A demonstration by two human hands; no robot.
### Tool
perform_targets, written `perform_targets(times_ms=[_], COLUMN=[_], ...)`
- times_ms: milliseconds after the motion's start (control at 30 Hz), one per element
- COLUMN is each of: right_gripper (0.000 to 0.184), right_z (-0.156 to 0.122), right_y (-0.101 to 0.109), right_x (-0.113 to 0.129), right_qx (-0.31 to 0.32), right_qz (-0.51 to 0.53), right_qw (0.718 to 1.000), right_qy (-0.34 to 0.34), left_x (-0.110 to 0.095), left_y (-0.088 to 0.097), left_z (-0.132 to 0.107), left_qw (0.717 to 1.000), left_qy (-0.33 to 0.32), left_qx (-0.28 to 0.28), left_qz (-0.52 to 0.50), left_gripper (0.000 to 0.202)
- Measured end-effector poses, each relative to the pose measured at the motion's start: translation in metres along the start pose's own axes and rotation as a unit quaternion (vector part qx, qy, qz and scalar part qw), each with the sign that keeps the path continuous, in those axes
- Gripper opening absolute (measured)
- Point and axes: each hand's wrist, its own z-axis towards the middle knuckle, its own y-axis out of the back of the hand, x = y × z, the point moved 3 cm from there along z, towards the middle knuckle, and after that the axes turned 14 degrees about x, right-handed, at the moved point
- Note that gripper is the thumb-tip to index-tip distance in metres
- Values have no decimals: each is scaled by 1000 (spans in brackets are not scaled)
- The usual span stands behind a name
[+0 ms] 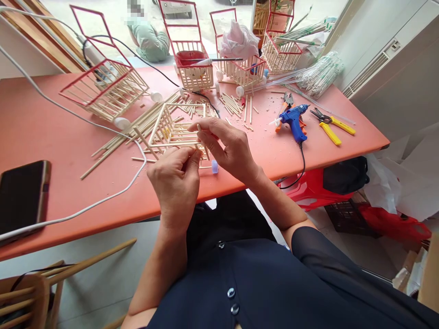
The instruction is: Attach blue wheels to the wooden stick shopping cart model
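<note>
A small basket frame of pale wooden sticks (161,127) lies on the red table, just beyond my hands. My left hand (174,176) is closed, with thumb and forefinger pinched at the frame's near side; the exact piece in the pinch is hidden by the fingers. Above and to its right, my right hand (229,148) has its thumb and forefinger closed around the top of a short wooden stick (199,128). The stick's lower end is near my left fingertips; whether it touches the frame I cannot tell. A small translucent bluish cap (215,167) sits under my right hand.
Loose long sticks (113,144) and short sticks (230,104) lie around the frame. On the right are a blue glue gun (294,122) and yellow-handled pliers (331,125). Several miniature carts (113,89) stand behind. A white cable (140,171) crosses left, near a phone (22,196).
</note>
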Motion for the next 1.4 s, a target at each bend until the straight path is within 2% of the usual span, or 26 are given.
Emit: perform_targets(times_ms=[100,400,500,567,633,767,900,1000,1100,1267,1400], right_gripper=[42,46,52,57,62,68,68,66,65,64,63], right_z=[0,0,2,3,4,4,4,4,4,5,4], right_y=[1,2,1,-1,-3,-7,-6,-3,-2,-5,-4], right_x=[0,-1,-3,-5,-9,-14,-11,-7,-6,-10,-11], right_qx=[-6,-22,-39,-46,-48,-47,-45,-68,-82,-51,-76], right_qz=[14,39,55,60,56,39,39,59,70,55,73], right_qw=[1000,999,998,997,997,998,998,996,993,996,993], right_qy=[1,-10,15,31,30,18,22,30,41,47,44], left_x=[1,9,11,12,12,11,13,14,13,12,16], left_y=[-2,3,6,7,8,8,6,6,7,8,5], left_z=[-1,-9,-10,-8,-6,-4,-2,-1,-2,-5,-6], left_qw=[1000,998,999,1000,999,999,998,998,998,999,998], left_qy=[4,-25,-22,-22,-28,-38,-30,-30,-34,-37,-27], left_qx=[4,-39,-16,3,14,25,33,34,30,25,33], left_qz=[5,-52,-23,0,9,19,46,48,36,29,55], left_gripper=[26,11,9,14,21,20,27,30,24,17,12])
